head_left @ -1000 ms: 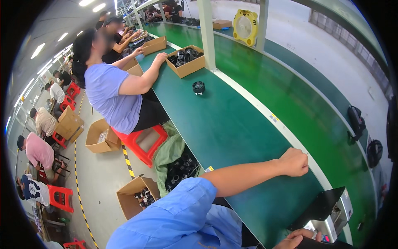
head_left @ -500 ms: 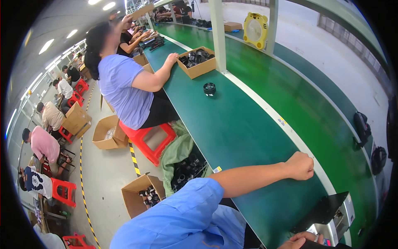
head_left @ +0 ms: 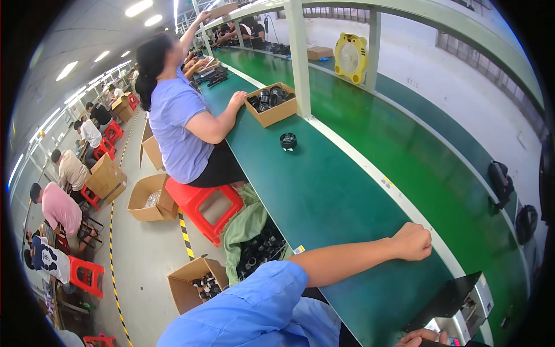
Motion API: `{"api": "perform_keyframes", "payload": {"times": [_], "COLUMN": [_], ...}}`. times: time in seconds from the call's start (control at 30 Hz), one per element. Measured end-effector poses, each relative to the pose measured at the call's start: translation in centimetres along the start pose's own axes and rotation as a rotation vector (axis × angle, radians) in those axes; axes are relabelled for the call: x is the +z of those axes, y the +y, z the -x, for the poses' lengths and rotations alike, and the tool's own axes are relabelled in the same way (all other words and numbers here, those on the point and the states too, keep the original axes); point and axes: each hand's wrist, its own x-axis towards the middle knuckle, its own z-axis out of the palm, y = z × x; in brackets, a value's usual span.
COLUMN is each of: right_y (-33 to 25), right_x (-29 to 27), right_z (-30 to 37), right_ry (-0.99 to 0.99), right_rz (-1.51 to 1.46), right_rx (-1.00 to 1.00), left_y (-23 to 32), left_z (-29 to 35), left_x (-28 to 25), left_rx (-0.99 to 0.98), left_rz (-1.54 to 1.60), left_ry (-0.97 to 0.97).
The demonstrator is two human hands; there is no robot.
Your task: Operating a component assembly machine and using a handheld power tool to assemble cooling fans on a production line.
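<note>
My left hand (head_left: 412,241) is a closed fist resting on the green bench top (head_left: 341,199), with the forearm lying across it from the blue sleeve. Nothing shows in the fist. At the lower edge, my right hand (head_left: 423,338) is partly cut off. Its fingers are bent beside a metal device (head_left: 475,309) with a raised black panel (head_left: 445,303), and what they hold is too hidden to make out. Farther up the bench stands a round black part (head_left: 288,141), apart from both hands. Beyond it is a cardboard box (head_left: 272,113) of black parts.
A co-worker (head_left: 182,124) sits ahead on a red stool (head_left: 203,211), one hand at the box, the other arm raised to a cardboard piece (head_left: 222,10). A green sack (head_left: 245,222) and an open carton (head_left: 186,289) hold parts beside the bench. A yellow fan (head_left: 351,59) stands behind a post (head_left: 298,61).
The view has shifted slightly. My left fist remains on the bench and my right hand stays by the device. The co-worker's raised arm has straightened toward the cardboard piece.
</note>
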Motion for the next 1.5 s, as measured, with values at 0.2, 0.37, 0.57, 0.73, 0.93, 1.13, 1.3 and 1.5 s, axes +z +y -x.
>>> {"api": "perform_keyframes", "payload": {"times": [0.2,0.37,0.57,0.73,0.93,1.13,1.3,1.5], "right_y": [0.1,0.1,0.1,0.1,-0.3,0.9,0.6,1.0], "right_x": [0.2,0.1,0.3,0.3,0.5,-0.3,-0.3,-0.9], "right_z": [0.0,0.0,-0.1,-0.1,-0.2,1.0,1.0,1.9], "right_ry": [0.006,0.009,0.011,0.019,0.030,0.017,0.019,0.034], "right_rz": [-0.039,-0.010,0.003,-0.012,-0.035,-0.155,-0.116,-0.140], "right_rx": [0.000,0.010,-0.004,-0.026,0.017,0.092,0.091,0.157], "left_y": [-0.2,-0.1,-0.1,-0.1,0.0,-0.1,0.1,0.0], "left_z": [0.1,0.1,0.1,0.1,-0.1,0.0,0.0,0.2], "left_x": [0.0,0.1,0.0,0.0,0.3,-0.2,-0.1,-0.1], "left_rx": [-0.006,-0.005,-0.006,-0.008,-0.006,-0.004,0.004,0.006], "left_rz": [0.002,0.005,0.005,-0.008,0.000,0.009,0.003,-0.023], "left_ry": [0.003,0.005,0.010,0.006,0.011,-0.003,-0.008,-0.017]}}
